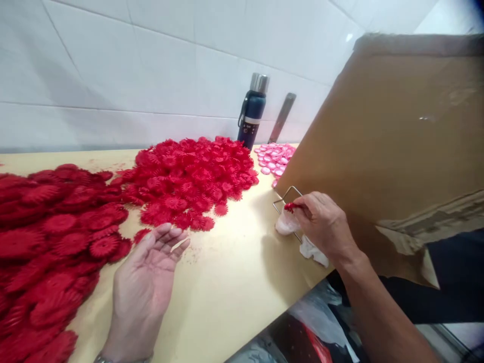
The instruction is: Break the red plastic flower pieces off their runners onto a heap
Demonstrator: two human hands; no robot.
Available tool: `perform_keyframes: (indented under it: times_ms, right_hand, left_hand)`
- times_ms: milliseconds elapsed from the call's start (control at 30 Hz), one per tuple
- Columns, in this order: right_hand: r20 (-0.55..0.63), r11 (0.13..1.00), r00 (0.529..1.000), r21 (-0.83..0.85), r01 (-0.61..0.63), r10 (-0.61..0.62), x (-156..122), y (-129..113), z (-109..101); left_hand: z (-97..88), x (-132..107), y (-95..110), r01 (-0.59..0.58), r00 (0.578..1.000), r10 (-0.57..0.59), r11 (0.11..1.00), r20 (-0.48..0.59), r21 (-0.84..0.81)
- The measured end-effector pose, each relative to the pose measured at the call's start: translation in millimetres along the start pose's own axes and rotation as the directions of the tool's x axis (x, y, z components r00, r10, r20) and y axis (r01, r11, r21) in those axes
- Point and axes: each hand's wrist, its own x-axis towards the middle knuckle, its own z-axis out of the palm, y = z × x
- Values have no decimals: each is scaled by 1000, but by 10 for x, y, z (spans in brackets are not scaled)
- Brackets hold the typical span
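Observation:
My left hand point(145, 280) lies flat on the pale wooden table point(227, 272), fingers stretched out, right beside the near pile of red plastic flower pieces point(49, 247). It holds nothing. My right hand point(321, 224) is closed in a pinch on a small red flower piece point(292, 206), held over a thin wire frame point(285, 199) at the table's right edge. Under that hand lies a whitish pink piece point(286, 223) and a bit of white material point(313, 250). A second heap of red flower pieces point(189, 181) covers the middle of the table.
A small heap of pink round pieces point(275, 158) lies at the back right. A dark blue flask point(252, 113) and a grey metal bar point(282, 118) stand against the white tiled wall. A large cardboard box point(393, 146) leans at the right. Plastic bags point(313, 322) lie below the table edge.

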Motion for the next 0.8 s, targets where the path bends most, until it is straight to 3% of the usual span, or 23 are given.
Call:
perform_keyframes:
  times_ms: [167,267,367,500,633,800]
  right_hand:
    - [269,996,963,-87,0,23,-73,260,189]
    - [428,999,904,-35,0,14,-3,278,243]
    - [510,999,860,50,-11,-16,49,307,270]
    - [489,997,872,76,-16,-23,35,366,281]
    - [290,999,956,4,42,-41,-18,381,226]
    - [216,987,968,-64,148,-131,-94,329,128]
  left_hand:
    - [13,11,-53,41,999,-41,999,-3,23]
    - [19,14,-70,54,998,-54,998,12,27]
    - [25,13,-73,52,999,-52,998,12,36]
    - [38,8,-70,66,998,-66,996,13,58]
    - [30,6,-87,55,998,-58,995,31,86]
    - [-14,-3,-126,-37,998,30,990,50,134]
